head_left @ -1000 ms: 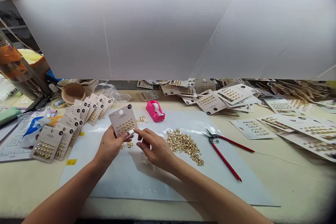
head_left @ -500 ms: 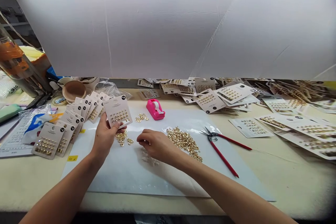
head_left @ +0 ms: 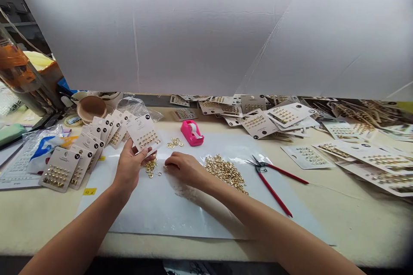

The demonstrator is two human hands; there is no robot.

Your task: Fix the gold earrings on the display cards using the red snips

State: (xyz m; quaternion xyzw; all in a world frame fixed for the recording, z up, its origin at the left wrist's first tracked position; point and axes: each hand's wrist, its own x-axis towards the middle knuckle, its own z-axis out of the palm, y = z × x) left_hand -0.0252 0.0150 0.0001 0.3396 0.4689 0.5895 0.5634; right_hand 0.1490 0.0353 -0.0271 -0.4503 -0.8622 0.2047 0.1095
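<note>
A white earring card [head_left: 141, 128] with rows of gold earrings is gripped by my left hand [head_left: 127, 167], tilted up above the mat. My right hand [head_left: 185, 169] pinches a small gold earring [head_left: 165, 166] at its fingertips, just right of the card and apart from it. Below the card lies a pile of gold hoop earrings [head_left: 150, 169], partly hidden by my left hand. A second small group of gold hoops [head_left: 174, 142] rests farther back. Small translucent pieces [head_left: 187, 193] lie under my right wrist, and a larger heap of gold pieces [head_left: 224, 172] is beside my right forearm.
A pink tape dispenser [head_left: 192, 132] stands at the mat's back. Red-handled pliers [head_left: 267, 167] lie open on the right. Filled earring cards [head_left: 60, 169] fan out at left; more cards [head_left: 258, 122] pile up at back right. A white board [head_left: 200, 30] hangs across the back.
My right hand has shifted slightly left and up, and a gold earring now shows at its fingertips. One hoop fewer lies beside the near pile. My left hand still holds the card, tilted a little differently.
</note>
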